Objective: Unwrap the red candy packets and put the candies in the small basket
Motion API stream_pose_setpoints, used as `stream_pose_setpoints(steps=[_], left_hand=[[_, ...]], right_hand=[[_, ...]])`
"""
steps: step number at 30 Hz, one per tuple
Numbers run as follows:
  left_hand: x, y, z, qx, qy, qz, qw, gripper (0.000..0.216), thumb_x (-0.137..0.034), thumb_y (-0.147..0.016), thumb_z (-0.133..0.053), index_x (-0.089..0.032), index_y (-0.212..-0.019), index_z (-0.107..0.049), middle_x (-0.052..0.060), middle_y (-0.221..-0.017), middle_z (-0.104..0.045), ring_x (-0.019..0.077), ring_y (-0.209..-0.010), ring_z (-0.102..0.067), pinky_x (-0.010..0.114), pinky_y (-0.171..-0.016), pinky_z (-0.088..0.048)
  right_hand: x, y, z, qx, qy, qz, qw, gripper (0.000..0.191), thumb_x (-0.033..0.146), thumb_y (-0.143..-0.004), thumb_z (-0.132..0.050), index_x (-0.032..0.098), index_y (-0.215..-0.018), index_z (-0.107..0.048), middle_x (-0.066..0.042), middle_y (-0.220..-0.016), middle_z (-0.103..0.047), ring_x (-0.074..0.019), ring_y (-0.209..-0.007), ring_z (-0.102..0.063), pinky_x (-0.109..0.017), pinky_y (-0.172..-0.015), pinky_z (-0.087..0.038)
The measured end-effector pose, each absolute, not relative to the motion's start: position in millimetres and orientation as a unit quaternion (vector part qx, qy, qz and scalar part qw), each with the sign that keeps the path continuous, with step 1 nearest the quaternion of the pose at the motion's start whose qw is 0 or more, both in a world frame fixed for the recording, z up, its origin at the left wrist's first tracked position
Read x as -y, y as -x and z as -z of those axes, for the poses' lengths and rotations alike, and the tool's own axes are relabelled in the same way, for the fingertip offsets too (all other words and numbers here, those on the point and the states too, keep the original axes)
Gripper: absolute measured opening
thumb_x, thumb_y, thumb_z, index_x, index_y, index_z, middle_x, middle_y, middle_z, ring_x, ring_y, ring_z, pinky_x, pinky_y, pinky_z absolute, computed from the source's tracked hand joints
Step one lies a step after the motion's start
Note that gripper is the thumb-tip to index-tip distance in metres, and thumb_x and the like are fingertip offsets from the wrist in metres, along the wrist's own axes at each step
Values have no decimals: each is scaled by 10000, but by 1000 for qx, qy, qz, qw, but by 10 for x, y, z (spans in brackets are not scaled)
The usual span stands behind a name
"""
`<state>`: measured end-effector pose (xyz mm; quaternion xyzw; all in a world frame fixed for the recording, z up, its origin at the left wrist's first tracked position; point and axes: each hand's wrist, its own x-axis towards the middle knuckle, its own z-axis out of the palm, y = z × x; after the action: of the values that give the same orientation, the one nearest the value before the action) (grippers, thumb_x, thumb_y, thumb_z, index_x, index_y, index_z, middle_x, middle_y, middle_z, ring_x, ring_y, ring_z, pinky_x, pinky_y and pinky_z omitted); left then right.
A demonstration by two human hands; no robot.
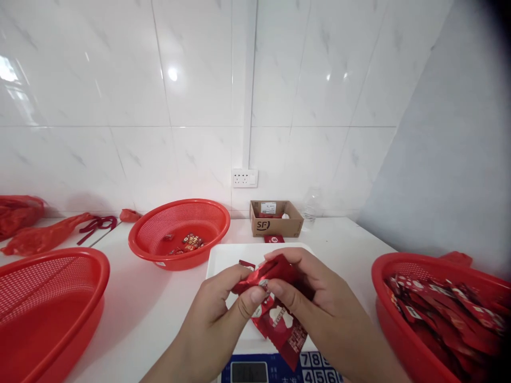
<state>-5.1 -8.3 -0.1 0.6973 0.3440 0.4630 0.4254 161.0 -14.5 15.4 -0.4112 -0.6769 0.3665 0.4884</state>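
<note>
Both hands are over the white pan of a digital scale. My left hand pinches the left edge of a red printed packet between thumb and fingers. My right hand is closed on the right side of the same packet, and the two thumbs nearly meet at its upper part. Folds and overlapping foil make it unclear whether more than one packet is in the hands. Another piece of red wrapper shows behind the left fingers. Below the hands are the scale's display and number keys, partly hidden by my right wrist.
A red basket full of red packets stands at right. At the back left, another red basket holds several small packets; a third basket is at near left. Against the wall are a cardboard box, a clear bottle and red mesh bags.
</note>
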Motion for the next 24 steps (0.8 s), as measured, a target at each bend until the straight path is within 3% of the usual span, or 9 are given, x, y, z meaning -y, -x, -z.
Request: stream_pose_setpoints(steps=[4, 8, 17, 24], left_hand=[[83, 63, 14, -331, -694, -479, 423, 283, -406, -928, -538, -188, -757, -594, -14, -697, -551, 137, -651, -475, 234, -600, -387], [78, 60, 20, -332, -691, -475, 431, 291, -427, -919, -547, -184, -764, -589, -8, -707, -556, 142, -668, -486, 240, -622, -403], [94, 74, 33, -318, -676, -488, 452, 357, -476, -904, -559, -183, -699, -549, -25, -641, -523, 124, -610, -429, 225, -573, -352], [91, 75, 25, -341, -678, -479, 442, 434, -548, -874, -555, -181, -646, -505, -28, -619, -455, 128, -602, -405, 229, -557, -343]], right_hand=[[130, -1637, -160, 661, 414, -425, 459, 286, 464, -870, -614, 186, -805, -606, 25, -639, -549, -117, -535, -468, -225, -471, -360], [135, -1635, -171, 671, 426, -410, 448, 306, 459, -882, -590, 180, -757, -581, 41, -589, -483, -108, -514, -412, -222, -456, -323], [130, -1661, -162, 689, 404, -419, 433, 396, 557, -879, -576, 183, -750, -549, 27, -634, -499, -116, -553, -427, -226, -482, -348], [122, -1657, -159, 722, 419, -340, 434, 369, 468, -916, -530, 191, -673, -513, 40, -574, -472, -112, -519, -398, -230, -471, -316]])
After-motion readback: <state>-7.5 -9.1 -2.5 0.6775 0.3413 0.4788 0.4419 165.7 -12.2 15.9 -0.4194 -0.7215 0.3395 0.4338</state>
